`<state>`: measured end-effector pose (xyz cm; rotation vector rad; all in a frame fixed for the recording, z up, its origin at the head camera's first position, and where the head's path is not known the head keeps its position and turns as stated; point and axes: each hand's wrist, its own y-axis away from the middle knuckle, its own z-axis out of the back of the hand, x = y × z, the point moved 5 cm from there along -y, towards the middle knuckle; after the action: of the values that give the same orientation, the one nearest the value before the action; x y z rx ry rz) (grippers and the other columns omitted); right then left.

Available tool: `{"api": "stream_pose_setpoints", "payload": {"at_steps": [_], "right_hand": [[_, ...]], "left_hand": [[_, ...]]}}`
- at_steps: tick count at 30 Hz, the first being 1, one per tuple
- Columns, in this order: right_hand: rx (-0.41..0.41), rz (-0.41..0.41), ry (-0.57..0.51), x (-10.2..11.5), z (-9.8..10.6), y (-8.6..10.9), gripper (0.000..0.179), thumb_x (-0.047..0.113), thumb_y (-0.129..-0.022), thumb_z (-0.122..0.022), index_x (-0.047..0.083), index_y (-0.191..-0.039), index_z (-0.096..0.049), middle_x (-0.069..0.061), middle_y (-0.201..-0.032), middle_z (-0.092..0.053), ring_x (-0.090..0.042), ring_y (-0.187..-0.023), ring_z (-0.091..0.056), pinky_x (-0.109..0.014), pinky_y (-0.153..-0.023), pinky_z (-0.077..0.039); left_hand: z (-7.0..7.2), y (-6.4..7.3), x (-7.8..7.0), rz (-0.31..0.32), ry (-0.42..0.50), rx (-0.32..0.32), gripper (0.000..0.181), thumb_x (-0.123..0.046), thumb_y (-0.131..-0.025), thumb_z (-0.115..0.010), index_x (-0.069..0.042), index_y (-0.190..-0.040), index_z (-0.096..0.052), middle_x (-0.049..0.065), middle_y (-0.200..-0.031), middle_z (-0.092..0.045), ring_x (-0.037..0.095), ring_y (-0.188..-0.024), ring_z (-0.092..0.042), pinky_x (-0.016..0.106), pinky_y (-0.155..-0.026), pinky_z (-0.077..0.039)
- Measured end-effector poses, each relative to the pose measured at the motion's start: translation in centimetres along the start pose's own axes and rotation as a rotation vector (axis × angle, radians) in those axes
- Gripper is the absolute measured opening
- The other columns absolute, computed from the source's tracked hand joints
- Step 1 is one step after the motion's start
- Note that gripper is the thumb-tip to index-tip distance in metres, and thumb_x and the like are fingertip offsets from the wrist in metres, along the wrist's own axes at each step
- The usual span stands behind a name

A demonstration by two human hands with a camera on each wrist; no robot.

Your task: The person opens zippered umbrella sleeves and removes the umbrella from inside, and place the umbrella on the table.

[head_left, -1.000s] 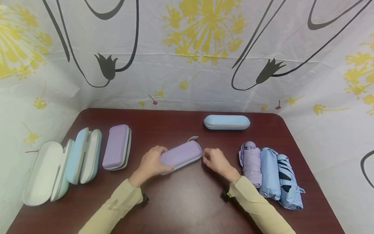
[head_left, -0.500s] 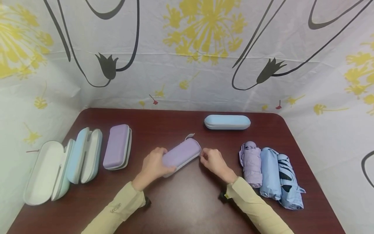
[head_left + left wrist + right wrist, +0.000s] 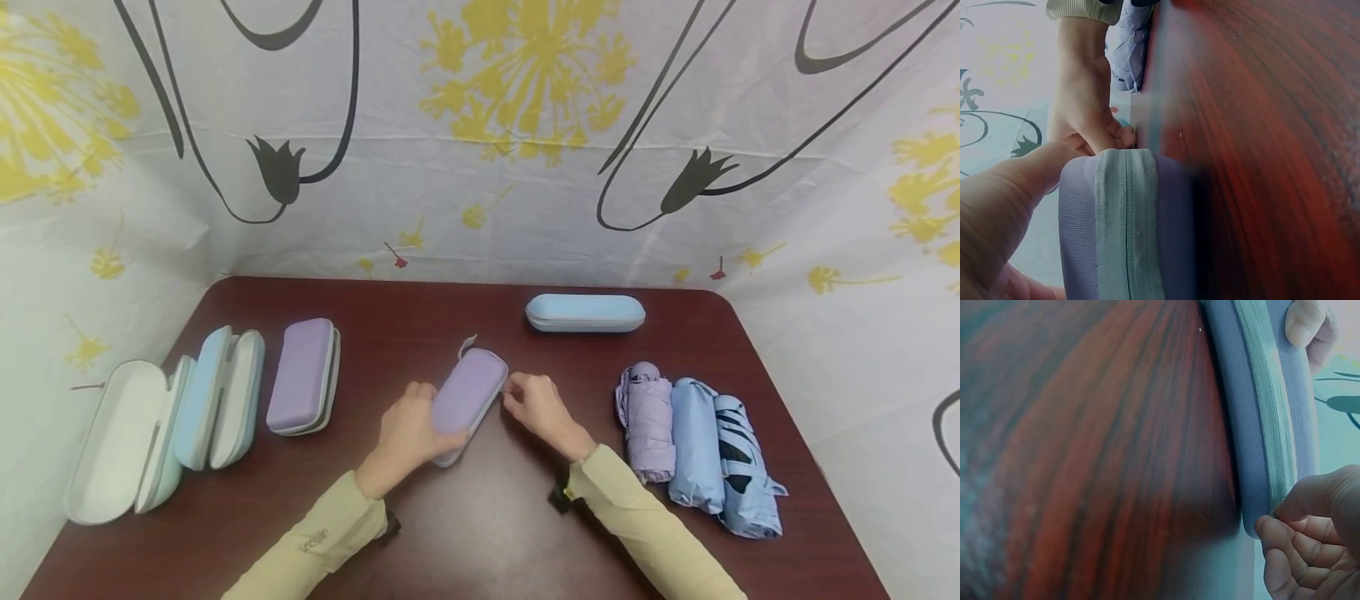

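A purple zippered hard case lies slanted mid-table, with a pale loop strap at its far end. My left hand grips its near left part, thumb along the near side and fingers over the other. The right hand is at the case's far right corner. In the right wrist view, its thumb and forefinger pinch the zipper pull, mostly hidden by the fingertips, on the pale zipper band. Along the stretch seen in the left wrist view, the zipper looks closed.
At left stand another purple case, an open blue case and an open pale green case. A closed blue case lies at the back. Folded purple, plain blue and strappy blue umbrellas lie at right.
The purple case has turned counterclockwise, its far end swinging away and to the left. Both hands stay on it; the right hand has followed the corner leftward.
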<state>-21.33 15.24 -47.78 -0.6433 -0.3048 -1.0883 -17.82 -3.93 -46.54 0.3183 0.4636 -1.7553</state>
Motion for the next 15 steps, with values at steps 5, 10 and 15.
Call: {"api": "stream_pose_setpoints", "payload": {"at_steps": [5,10,15], "right_hand": [[0.007,-0.018,-0.008,0.08,-0.04,-0.11,0.014,-0.002,-0.072,-0.068,0.009,-0.069,-0.061,0.000,-0.063,-0.062,-0.011,-0.058,-0.058,-0.025,-0.053,-0.048],[0.002,-0.007,-0.016,0.27,-0.04,-0.17,0.014,-0.002,-0.071,-0.068,0.009,-0.068,-0.060,0.000,-0.063,-0.062,-0.011,-0.057,-0.057,-0.024,-0.052,-0.047],[0.004,-0.015,-0.015,0.07,-0.25,-0.37,0.014,-0.002,-0.072,-0.068,0.010,-0.068,-0.061,0.001,-0.063,-0.062,-0.010,-0.058,-0.057,-0.024,-0.053,-0.047]], "left_hand": [[-0.18,0.03,-0.28,0.005,-0.020,0.004,0.068,-0.052,-0.057,-0.077,-0.001,-0.096,-0.056,0.007,-0.082,-0.049,0.019,-0.060,-0.050,0.033,-0.050,-0.044],[-0.37,0.13,-0.69,0.013,-0.023,0.007,0.070,-0.054,-0.056,-0.077,0.000,-0.095,-0.055,0.008,-0.081,-0.050,0.020,-0.060,-0.051,0.033,-0.050,-0.044],[-0.32,0.34,-0.87,0.008,-0.020,-0.001,0.073,-0.056,-0.057,-0.077,0.001,-0.097,-0.056,0.008,-0.081,-0.051,0.020,-0.062,-0.053,0.033,-0.050,-0.045]]}}
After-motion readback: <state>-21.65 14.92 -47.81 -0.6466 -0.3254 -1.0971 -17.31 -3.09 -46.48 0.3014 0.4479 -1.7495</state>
